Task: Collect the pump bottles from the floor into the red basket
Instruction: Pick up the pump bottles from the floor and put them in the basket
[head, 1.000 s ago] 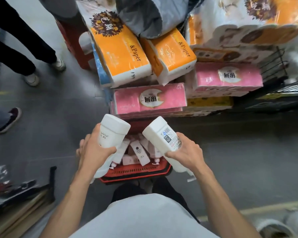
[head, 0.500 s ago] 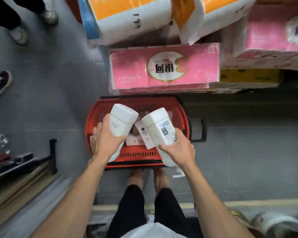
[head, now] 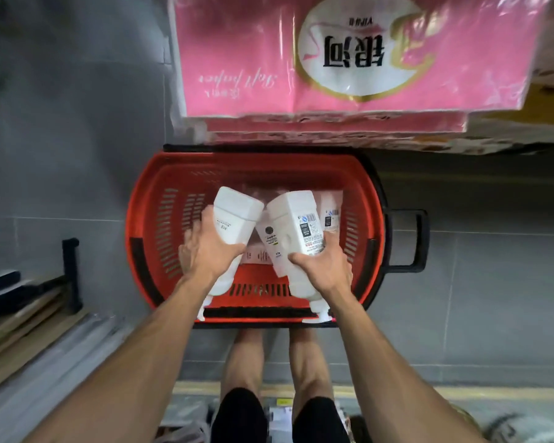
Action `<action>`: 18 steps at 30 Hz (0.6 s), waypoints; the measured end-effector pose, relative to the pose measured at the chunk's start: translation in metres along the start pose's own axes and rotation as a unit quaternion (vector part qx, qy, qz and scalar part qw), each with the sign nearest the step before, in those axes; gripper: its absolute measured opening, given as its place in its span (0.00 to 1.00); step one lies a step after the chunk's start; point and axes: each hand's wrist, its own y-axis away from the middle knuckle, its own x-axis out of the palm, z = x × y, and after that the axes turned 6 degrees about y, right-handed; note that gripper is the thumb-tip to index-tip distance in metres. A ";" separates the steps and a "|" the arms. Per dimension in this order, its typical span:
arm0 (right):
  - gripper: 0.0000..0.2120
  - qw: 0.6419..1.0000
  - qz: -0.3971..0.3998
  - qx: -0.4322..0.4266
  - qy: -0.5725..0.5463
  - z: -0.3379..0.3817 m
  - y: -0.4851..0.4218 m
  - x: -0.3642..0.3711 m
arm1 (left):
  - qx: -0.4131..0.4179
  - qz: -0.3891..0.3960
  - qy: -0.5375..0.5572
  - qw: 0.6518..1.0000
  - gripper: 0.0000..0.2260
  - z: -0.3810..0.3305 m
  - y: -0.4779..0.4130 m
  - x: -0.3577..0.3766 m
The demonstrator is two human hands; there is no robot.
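Left hand (head: 210, 251): fingers wrapped round a white pump bottle (head: 234, 219), held above the red basket (head: 144, 219).
Right hand (head: 325, 266): fingers gripping a second pump bottle (head: 296, 225), pump end toward the person.

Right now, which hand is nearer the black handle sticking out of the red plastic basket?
Right. The right hand is over the red plastic basket on the side by its black handle; the left hand is over the opposite side.
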 end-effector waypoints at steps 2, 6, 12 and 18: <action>0.26 1.000 -0.001 0.009 0.001 -0.001 -0.016 0.015 | -0.007 0.005 0.006 1.000 0.42 0.003 -0.012 0.016; 0.28 1.000 -0.005 0.014 -0.002 -0.002 -0.043 0.039 | 0.007 0.000 0.023 1.000 0.45 0.011 -0.037 0.042; 0.32 1.000 -0.023 0.015 0.005 -0.006 -0.072 0.070 | 0.003 0.015 0.013 1.000 0.48 0.024 -0.065 0.069; 0.33 0.999 -0.035 0.007 -0.005 -0.011 -0.084 0.093 | -0.004 0.026 -0.015 1.000 0.45 0.035 -0.080 0.089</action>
